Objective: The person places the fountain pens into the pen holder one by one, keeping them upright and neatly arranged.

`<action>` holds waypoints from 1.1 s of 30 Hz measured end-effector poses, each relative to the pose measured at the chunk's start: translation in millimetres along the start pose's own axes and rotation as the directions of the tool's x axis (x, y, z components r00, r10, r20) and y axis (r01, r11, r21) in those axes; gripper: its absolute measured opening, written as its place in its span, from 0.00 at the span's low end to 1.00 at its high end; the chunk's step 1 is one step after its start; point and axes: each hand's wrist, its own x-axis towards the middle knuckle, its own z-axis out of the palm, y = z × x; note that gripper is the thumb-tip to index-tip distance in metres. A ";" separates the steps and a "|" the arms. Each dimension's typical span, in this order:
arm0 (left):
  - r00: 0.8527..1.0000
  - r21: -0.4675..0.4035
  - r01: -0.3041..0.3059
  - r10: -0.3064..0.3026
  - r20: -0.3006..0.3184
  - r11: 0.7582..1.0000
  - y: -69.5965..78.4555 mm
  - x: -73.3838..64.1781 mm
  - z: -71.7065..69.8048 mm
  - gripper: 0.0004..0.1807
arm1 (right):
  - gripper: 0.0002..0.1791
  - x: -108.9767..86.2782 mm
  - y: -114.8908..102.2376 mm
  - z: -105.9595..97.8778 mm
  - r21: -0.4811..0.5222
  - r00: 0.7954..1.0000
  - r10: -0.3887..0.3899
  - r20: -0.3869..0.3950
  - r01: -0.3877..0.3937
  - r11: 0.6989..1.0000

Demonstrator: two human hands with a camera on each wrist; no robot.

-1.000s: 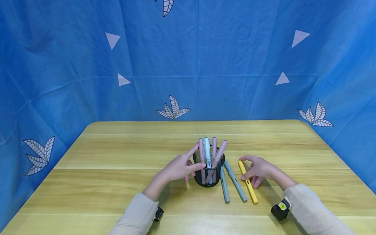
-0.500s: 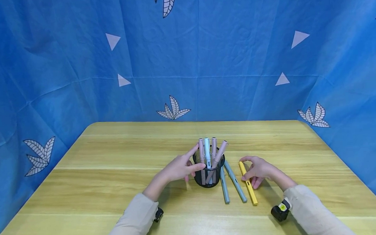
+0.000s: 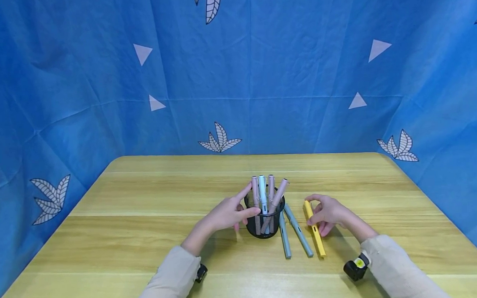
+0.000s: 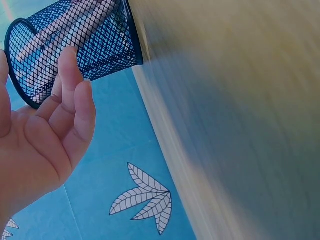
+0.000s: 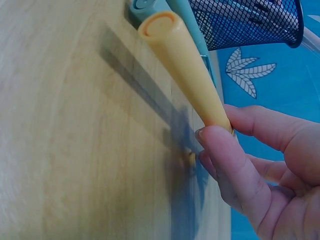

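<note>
Yellow pen (image 3: 318, 240), smooth, blunt-ended, dark-slotted; right hand (image 3: 327, 214) pinches it; left hand (image 3: 227, 212) grips black mesh cup (image 3: 252, 228).

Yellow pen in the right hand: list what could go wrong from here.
The yellow pen in the right hand could swivel or slip, since one end juts well past the pinch. If moved toward the mesh cup, the leaning mauve pen may get in its way. The nearby teal pens could get knocked.
</note>
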 end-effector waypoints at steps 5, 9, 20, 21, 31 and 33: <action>1.000 0.000 -0.002 0.002 0.000 1.000 -0.1 -0.4 0.2 0.43 | 0.40 -0.5 0.2 -1.9 0.016 1.000 -0.008 -0.003 0.008 1.000; 1.000 0.000 -0.002 0.002 0.000 1.000 0.0 -1.0 0.2 0.43 | 0.41 -0.8 0.5 -4.2 0.041 1.000 -0.018 -0.015 0.019 0.999; 1.000 -0.008 -0.009 0.009 0.001 1.000 -0.4 -1.3 0.5 0.42 | 0.42 -3.1 -0.4 -8.4 0.115 0.995 -0.089 -0.052 0.094 0.989; 1.000 -0.010 -0.008 0.008 0.001 1.000 -0.4 -1.5 0.6 0.42 | 0.42 -3.3 -0.8 -8.9 0.126 0.994 -0.094 -0.054 0.101 0.987; 1.000 -0.009 0.004 -0.004 0.001 1.000 0.0 -1.1 0.2 0.43 | 0.44 -6.4 -8.2 -11.3 0.188 0.990 -0.119 -0.075 0.131 0.973; 1.000 -0.009 0.004 -0.004 0.001 1.000 0.0 -1.2 0.3 0.44 | 0.44 -7.2 -9.5 -11.5 0.193 0.989 -0.125 -0.079 0.139 0.971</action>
